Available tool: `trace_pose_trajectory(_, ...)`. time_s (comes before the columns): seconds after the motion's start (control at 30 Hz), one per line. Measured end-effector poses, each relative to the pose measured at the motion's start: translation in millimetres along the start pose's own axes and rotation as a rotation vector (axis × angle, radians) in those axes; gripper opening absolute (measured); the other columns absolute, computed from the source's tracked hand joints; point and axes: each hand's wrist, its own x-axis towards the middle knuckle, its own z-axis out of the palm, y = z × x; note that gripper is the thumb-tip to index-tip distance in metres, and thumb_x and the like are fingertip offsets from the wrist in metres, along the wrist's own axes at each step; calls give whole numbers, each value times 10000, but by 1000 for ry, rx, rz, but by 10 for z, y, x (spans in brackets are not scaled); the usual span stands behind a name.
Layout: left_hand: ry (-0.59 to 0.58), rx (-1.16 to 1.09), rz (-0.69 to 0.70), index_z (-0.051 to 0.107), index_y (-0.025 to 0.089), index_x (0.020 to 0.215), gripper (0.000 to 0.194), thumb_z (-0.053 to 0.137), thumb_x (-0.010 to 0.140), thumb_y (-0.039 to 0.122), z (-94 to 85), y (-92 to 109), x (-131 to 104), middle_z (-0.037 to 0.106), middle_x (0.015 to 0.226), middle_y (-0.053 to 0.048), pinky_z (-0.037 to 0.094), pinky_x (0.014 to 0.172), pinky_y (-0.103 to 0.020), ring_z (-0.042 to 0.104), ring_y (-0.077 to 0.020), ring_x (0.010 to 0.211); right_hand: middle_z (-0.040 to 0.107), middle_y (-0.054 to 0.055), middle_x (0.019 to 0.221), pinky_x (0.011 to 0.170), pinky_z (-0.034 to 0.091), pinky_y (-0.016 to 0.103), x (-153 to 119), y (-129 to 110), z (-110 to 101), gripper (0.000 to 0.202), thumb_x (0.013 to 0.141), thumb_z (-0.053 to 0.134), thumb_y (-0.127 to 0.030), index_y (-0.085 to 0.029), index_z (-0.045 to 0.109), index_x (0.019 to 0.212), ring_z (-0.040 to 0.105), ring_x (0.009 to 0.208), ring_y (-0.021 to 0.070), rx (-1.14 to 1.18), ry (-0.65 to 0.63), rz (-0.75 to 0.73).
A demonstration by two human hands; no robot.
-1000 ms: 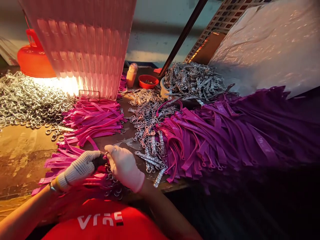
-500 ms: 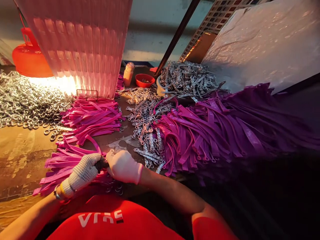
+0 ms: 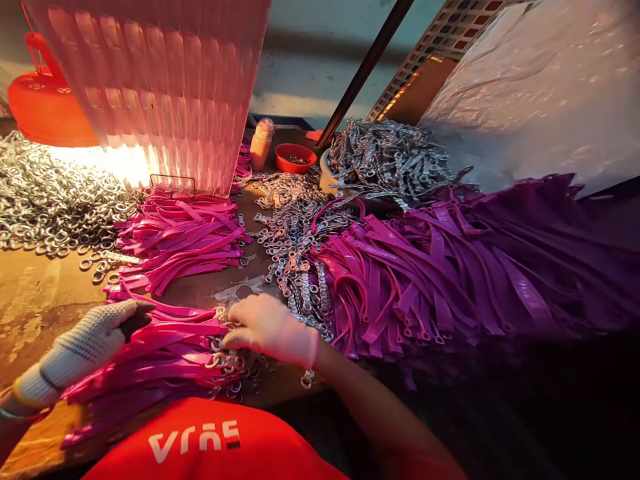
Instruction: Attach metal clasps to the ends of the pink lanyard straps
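My left hand [image 3: 87, 347], in a dotted white glove, has its dark fingertips closed on a pink strap [image 3: 175, 312] above the near pile of pink straps [image 3: 165, 343]. The strap's metal end [image 3: 220, 312] lies just left of my right hand [image 3: 275, 328]. That hand wears a pale glove; its thumb and fingers are apart, over the metal ends [image 3: 225, 360] of the near pile. A small metal ring piece [image 3: 307, 379] shows below the right wrist.
Metal rings [image 3: 55, 200] lie at left under a red lamp [image 3: 50, 110], beside a ribbed panel [image 3: 170, 87]. Behind are more pink straps [image 3: 185, 237], a bottle [image 3: 261, 143] and red bowl [image 3: 295, 159]. Metal pieces [image 3: 390, 160] and purple straps [image 3: 450, 267] are at right.
My hands were together at a strap end; now they are apart. The left has moved left and the right slightly right, its fingers opened. The view has shifted slightly.
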Motion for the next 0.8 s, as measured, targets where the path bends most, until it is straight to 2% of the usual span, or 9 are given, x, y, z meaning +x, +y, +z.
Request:
trace_pose_trajectory(0.1,-87,-220,-177,766,180,933,307,719,804,455,270,-13,-41,688,675,-34,337,416,-172,447,-86,470,725,88,1039,781,364,314,50,485,25,210,985,595,-362,-194,685,1074,620,988,237,-162,52,185)
trace_pose_trajectory(0.17,-199,-521,-350,745,155,1062,487,654,849,583,435,21,-25,700,722,-59,298,393,-168,408,-64,433,696,114,1137,853,346,344,101,795,115,199,961,564,-175,-183,671,1128,557,1126,268,-281,51,223)
trace_pose_trajectory(0.2,-258,-656,-415,736,139,1110,539,643,853,604,492,41,-6,722,794,-90,325,407,-169,452,-69,457,689,120,1146,866,340,353,127,923,169,219,945,554,-136,-182,678,1120,540,1148,275,-301,33,226)
trace_pose_trajectory(0.3,-380,-868,-480,728,117,1160,486,678,859,496,574,83,39,739,1012,-158,451,520,-201,598,-118,618,692,126,1080,869,339,372,183,1161,308,187,932,581,-171,-184,708,1068,559,1079,287,-298,24,241)
trace_pose_trajectory(0.37,-380,-886,-440,734,114,1149,419,749,803,351,601,85,30,738,1010,-146,460,547,-206,603,-118,634,691,125,1055,874,349,383,207,1219,361,165,915,619,-209,-187,717,1046,570,1051,296,-277,54,262)
trace_pose_trajectory(0.47,-362,-825,-352,727,120,1108,410,807,738,278,660,69,-39,718,879,-90,378,489,-176,547,-83,571,690,138,1034,896,373,411,231,1226,399,117,876,643,-180,-165,713,968,586,1040,312,-231,112,295)
trace_pose_trajectory(0.6,-296,-600,-234,672,137,855,335,697,855,471,740,49,-149,604,633,-9,278,426,-178,427,-62,465,698,136,1073,967,406,412,203,1096,411,50,875,604,-141,-169,645,881,609,1061,278,-152,195,275)
trace_pose_trajectory(0.67,-256,-475,-224,642,143,792,381,623,897,509,764,35,-187,563,568,3,251,408,-194,386,-67,429,691,118,1140,941,451,365,147,918,385,54,913,557,-166,-188,603,931,632,1047,234,11,300,234)
trace_pose_trajectory(0.8,-232,-457,-174,580,158,712,411,564,927,509,813,9,-232,486,527,34,192,406,-216,297,-59,405,707,47,997,772,510,297,4,317,268,124,972,508,-268,-217,566,1070,668,837,180,508,482,64)
